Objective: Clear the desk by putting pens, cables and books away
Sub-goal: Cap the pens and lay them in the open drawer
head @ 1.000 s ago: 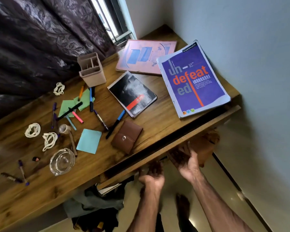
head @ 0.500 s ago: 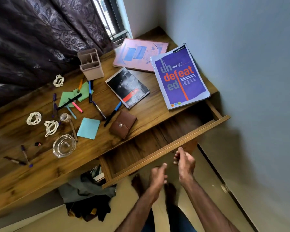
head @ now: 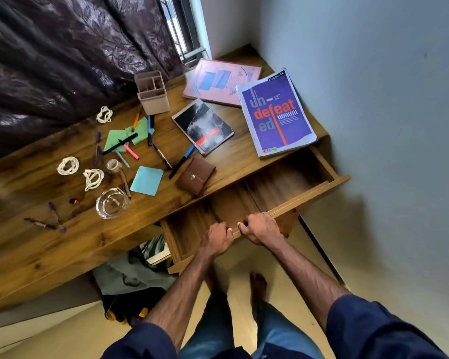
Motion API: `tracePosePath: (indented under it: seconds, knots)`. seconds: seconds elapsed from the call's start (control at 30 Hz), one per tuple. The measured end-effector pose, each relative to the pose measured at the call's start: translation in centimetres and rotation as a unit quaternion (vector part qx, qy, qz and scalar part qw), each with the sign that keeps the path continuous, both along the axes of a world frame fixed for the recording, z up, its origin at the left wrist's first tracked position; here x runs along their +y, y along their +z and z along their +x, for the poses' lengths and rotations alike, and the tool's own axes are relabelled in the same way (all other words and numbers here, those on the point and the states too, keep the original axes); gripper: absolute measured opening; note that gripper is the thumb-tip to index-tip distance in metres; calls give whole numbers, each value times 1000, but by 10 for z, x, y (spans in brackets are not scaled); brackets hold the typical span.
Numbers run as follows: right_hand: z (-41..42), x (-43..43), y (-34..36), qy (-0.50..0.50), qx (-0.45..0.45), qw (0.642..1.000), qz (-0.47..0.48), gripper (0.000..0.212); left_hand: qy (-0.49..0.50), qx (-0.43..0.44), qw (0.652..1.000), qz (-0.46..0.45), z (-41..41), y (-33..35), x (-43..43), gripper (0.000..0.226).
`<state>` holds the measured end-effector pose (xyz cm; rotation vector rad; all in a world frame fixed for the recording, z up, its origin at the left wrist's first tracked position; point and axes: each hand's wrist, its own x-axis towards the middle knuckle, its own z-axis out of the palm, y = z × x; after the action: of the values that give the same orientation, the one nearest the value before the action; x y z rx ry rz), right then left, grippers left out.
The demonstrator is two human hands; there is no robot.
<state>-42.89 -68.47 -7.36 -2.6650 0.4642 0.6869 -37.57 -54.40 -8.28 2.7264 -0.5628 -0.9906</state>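
The desk drawer (head: 311, 194) is pulled out and looks bare inside. My left hand (head: 219, 239) and my right hand (head: 261, 228) both grip its front edge side by side. On the wooden desk (head: 49, 250) lie a purple book (head: 275, 112), a pink book (head: 218, 81) and a black spiral notepad (head: 202, 125). Several pens (head: 182, 160) are scattered around green notes (head: 119, 136). Three white coiled cables (head: 68, 165) lie to the left. A beige pen holder (head: 152, 93) stands at the back.
A brown wallet (head: 195, 175), a blue sticky pad (head: 147, 180), a tape roll (head: 113, 165) and a glass ashtray (head: 112, 203) sit near the desk's front. Clothes (head: 130, 278) are piled on the floor under the desk. A wall stands close on the right; a dark curtain hangs behind.
The drawer has come out from under the desk. Both hands rose from below its front to grip its top edge.
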Motion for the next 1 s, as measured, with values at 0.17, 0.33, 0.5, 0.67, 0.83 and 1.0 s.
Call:
tracePosePath:
  seconds: [0.17, 0.33, 0.5, 0.67, 0.83, 1.0]
  knots:
    - [-47, 8, 4, -38, 48, 998, 9, 46, -53, 58, 997, -27, -35, -1, 12, 32]
    - [-103, 21, 5, -88, 100, 991, 8, 34, -64, 151, 983, -86, -85, -3, 44, 18]
    - [-149, 43, 4, -99, 125, 987, -20, 26, -78, 221, 971, -53, -121, -8, 74, 26]
    - [-187, 77, 6, -112, 152, 979, -72, 42, -113, 234, 964, -52, -153, -11, 97, 32]
    - [-230, 119, 4, -113, 182, 972, -101, 63, -134, 258, 955, -58, -191, -9, 105, 26]
    - [-256, 135, 6, -137, 145, 975, -98, 67, -126, 257, 957, -46, -206, -5, 101, 20]
